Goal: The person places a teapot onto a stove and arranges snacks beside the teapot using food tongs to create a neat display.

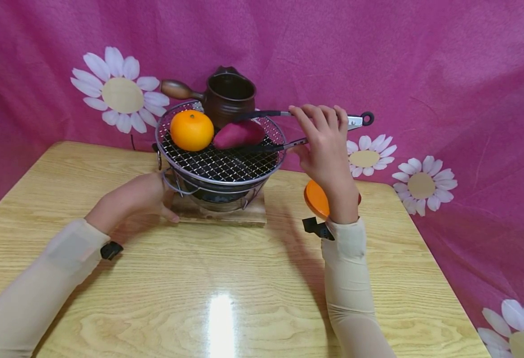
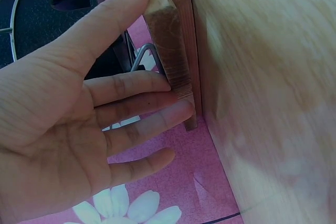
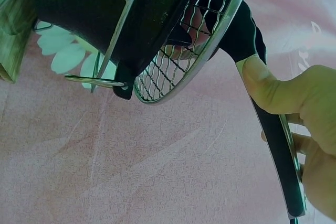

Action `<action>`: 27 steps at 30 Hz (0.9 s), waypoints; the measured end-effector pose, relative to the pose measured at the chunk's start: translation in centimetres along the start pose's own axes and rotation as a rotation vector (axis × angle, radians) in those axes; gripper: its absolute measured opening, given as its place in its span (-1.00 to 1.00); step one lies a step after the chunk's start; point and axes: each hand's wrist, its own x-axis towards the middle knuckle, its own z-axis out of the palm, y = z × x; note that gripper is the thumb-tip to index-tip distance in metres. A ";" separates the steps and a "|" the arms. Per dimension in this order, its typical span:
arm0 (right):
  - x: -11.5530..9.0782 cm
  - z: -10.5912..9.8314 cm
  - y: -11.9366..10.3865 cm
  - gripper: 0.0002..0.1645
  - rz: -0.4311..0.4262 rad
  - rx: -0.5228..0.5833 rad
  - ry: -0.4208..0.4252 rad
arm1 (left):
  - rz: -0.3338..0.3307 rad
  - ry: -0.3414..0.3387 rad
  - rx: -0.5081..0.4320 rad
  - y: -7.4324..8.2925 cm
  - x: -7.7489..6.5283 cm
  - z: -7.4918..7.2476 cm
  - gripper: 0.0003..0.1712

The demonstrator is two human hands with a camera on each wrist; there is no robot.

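My right hand (image 1: 326, 144) grips a pair of black-tipped metal tongs (image 1: 295, 143) from above. The tongs' arms stand apart, one on either side of a purple sweet potato (image 1: 239, 134) on the wire grill net (image 1: 219, 166). Beside the sweet potato sits an orange (image 1: 192, 130); behind it stands a dark brown side-handled pot (image 1: 229, 99). Low at the left, my left hand (image 1: 143, 196) touches the wooden board (image 1: 226, 216) under the round tabletop grill (image 1: 217, 191). In the left wrist view its thumb lies at one corner and its straight fingers (image 2: 149, 121) meet the board's end.
An orange round object (image 1: 317, 199) lies partly hidden behind my right wrist. The wooden table (image 1: 163, 288) extends toward me, with a pink flowered cloth (image 1: 333, 44) hanging behind it. The pot's wooden handle (image 1: 177, 90) sticks out to the left above the net.
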 end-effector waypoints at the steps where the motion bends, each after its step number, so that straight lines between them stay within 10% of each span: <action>1: 0.0 0.0 0.0 -0.22 0.000 0.000 0.000 | -0.001 0.000 0.002 0.0 0.0 0.0 0.11; 27: 0.0 0.0 -0.2 -0.18 0.012 0.010 -0.024 | -0.018 -0.012 -0.029 0.1 -0.1 -0.2 0.09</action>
